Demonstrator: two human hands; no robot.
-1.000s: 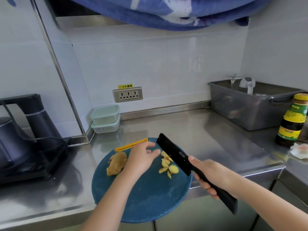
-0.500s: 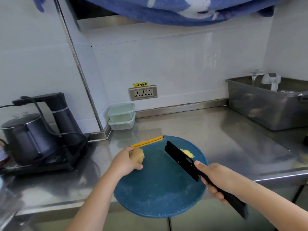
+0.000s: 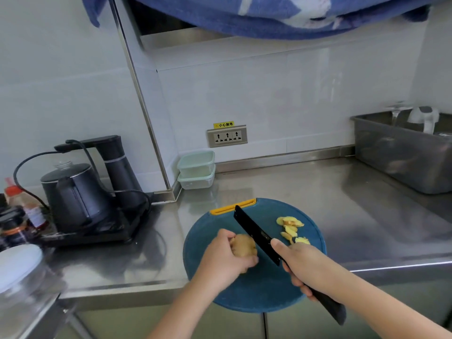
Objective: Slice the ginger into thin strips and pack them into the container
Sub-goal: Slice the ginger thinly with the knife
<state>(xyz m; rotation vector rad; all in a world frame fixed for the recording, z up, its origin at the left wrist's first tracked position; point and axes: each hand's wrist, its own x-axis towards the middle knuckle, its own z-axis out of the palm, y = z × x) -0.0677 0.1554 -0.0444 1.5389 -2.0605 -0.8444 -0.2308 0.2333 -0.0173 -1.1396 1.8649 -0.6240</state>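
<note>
Now the left hand (image 3: pixel 220 260), clasping the ginger (image 3: pixel 243 244), had brought it beside the knife (image 3: pixel 254 232) the right hand (image 3: pixel 305 265) gripped, ready for slicing.

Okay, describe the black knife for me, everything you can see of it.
The knife is all black: a long, flat, rectangular blade and a handle whose end sticks out behind the right hand, which grips it, one finger laid on the blade. It slants over the blue cutting board, tip toward the far edge, between the ginger chunk and the cut slices. Whether it touches the board is unclear.
</note>
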